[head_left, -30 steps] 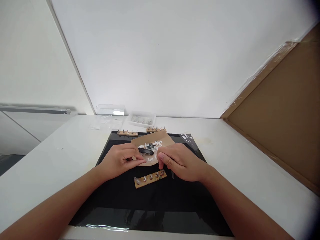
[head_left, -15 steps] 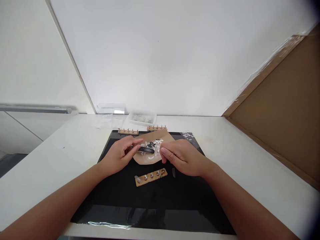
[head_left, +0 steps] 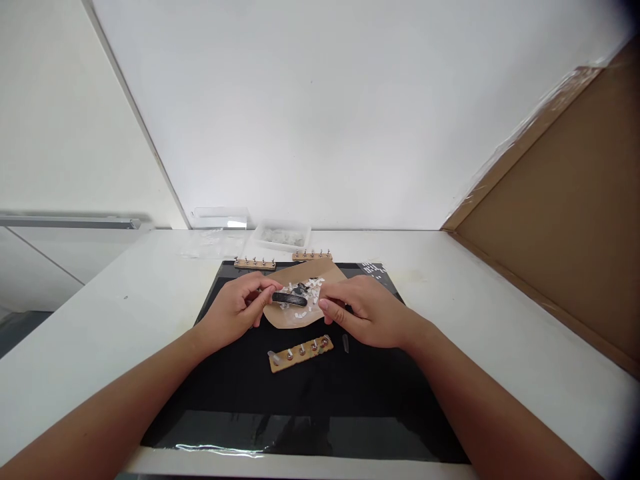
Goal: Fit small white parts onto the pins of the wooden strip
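Pinched between thumb and fingers, a black round-ended nail file (head_left: 291, 299) points right from my left hand (head_left: 241, 301). My right hand (head_left: 363, 308) is closed, thumb against fingers, a little right of the file's tip; whatever it may hold is hidden. Below both hands is a brown paper sheet (head_left: 283, 319) strewn with small white pieces (head_left: 315, 288) and some dark bits. Nearer to me lies a wooden strip (head_left: 300, 353) with several small metal stands, a clear nail tip (head_left: 274, 358) at its left end. One loose clear nail tip (head_left: 345, 343) rests right of the strip.
Two more strips with metal pegs, a left one (head_left: 255, 264) and a right one (head_left: 313, 256), stand at the black mat's (head_left: 300, 413) far edge. Behind them is a clear plastic box (head_left: 283, 235) of translucent pieces. A cardboard panel (head_left: 560, 200) rises at right.
My left fingers have closed more tightly around the end of the nail file. My right hand stays closed in nearly the same place. The whole view has shifted slightly.
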`<state>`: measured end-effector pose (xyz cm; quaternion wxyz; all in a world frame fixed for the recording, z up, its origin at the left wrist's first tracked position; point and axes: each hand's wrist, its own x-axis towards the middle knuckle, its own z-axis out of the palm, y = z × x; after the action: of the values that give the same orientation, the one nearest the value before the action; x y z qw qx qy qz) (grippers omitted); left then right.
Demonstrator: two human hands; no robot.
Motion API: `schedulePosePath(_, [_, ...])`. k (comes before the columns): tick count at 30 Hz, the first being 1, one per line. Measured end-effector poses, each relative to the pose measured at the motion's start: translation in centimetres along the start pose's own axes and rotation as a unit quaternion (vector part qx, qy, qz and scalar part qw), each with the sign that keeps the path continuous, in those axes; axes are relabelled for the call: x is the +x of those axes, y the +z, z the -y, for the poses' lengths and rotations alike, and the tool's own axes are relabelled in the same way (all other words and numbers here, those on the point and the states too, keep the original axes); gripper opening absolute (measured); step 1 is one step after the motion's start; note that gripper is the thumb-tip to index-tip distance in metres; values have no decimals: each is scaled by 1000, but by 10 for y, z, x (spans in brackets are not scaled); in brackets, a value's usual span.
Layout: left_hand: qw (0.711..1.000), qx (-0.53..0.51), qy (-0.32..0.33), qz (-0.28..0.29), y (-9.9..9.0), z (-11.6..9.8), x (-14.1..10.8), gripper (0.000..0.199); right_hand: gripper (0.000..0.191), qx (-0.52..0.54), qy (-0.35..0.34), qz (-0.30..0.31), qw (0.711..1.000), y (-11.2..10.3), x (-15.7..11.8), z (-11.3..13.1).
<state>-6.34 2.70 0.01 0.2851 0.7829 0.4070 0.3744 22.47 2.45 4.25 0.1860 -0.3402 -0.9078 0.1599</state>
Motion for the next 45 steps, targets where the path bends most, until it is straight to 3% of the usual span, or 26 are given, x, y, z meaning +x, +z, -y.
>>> schedulePosePath(4, [1000,15,8,-4,-1,1,2,28,19,8,0,-16,1000,-6,-3,-5])
schedulePosePath(9, [999,40,27,-14,-2,0,3,27,13,-2,36,-1,999,-15,-6,-6])
schedulePosePath(17, [994,82,65,-33,-3,-3,4,26,16,-33,114,80,990,-15,-7,-2])
schedulePosePath(31, [991,97,76,-54,-2,1,1,14,12,40,178,188,965,-17,-8,-6])
schedulePosePath(45, [974,156,144,-75,1,0,0,18,20,-29,180,200,963,-9,-8,-6])
